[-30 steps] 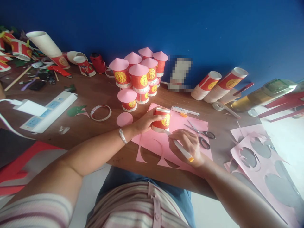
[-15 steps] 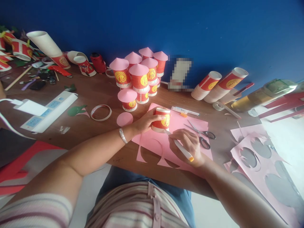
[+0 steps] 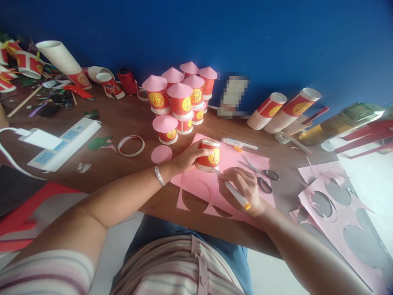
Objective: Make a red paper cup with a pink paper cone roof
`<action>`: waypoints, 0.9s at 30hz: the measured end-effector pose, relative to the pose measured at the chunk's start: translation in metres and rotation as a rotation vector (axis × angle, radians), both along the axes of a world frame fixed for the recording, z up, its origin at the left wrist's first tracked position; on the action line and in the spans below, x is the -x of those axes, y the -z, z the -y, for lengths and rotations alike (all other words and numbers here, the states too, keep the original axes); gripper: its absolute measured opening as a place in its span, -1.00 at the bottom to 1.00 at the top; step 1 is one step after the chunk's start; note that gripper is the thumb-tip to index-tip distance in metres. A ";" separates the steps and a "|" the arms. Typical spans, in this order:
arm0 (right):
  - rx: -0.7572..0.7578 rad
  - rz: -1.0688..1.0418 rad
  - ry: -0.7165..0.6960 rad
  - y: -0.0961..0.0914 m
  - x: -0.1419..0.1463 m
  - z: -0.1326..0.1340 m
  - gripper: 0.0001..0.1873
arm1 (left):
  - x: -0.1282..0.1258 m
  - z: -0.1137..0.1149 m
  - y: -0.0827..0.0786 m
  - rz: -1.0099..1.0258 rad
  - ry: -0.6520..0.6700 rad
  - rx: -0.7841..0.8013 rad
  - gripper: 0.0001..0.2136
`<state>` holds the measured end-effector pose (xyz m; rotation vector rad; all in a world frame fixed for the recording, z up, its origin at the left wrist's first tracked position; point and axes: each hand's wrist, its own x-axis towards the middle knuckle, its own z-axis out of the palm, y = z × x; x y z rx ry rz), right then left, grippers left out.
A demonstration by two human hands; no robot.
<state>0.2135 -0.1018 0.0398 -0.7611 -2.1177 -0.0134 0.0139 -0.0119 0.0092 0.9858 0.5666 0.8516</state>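
A red paper cup (image 3: 210,155) with a gold emblem stands upside down on a pink paper sheet (image 3: 245,162). My left hand (image 3: 188,156) is closed around its side and holds it down. My right hand (image 3: 242,189) grips a white pen with an orange end (image 3: 235,193), its tip at the cup's rim on the sheet. Curved cut-outs show along the sheet's near edge. Scissors (image 3: 260,175) lie on the sheet just right of my right hand.
A cluster of red cups with pink cone tops (image 3: 179,98) stands behind the sheet. A pink paper disc (image 3: 161,154) and a tape ring (image 3: 130,146) lie left. A white power strip (image 3: 61,144) is farther left. Stacked cups (image 3: 284,108) and cut pink sheets (image 3: 340,213) are right.
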 end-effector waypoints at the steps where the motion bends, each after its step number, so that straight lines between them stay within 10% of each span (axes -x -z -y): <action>1: -0.003 -0.002 -0.001 0.000 0.000 0.000 -0.74 | 0.000 0.000 0.000 0.005 0.004 0.001 -0.64; 27: 0.029 0.006 -0.036 -0.003 0.000 0.001 -0.76 | 0.001 0.002 -0.002 -0.035 -0.003 -0.030 -0.62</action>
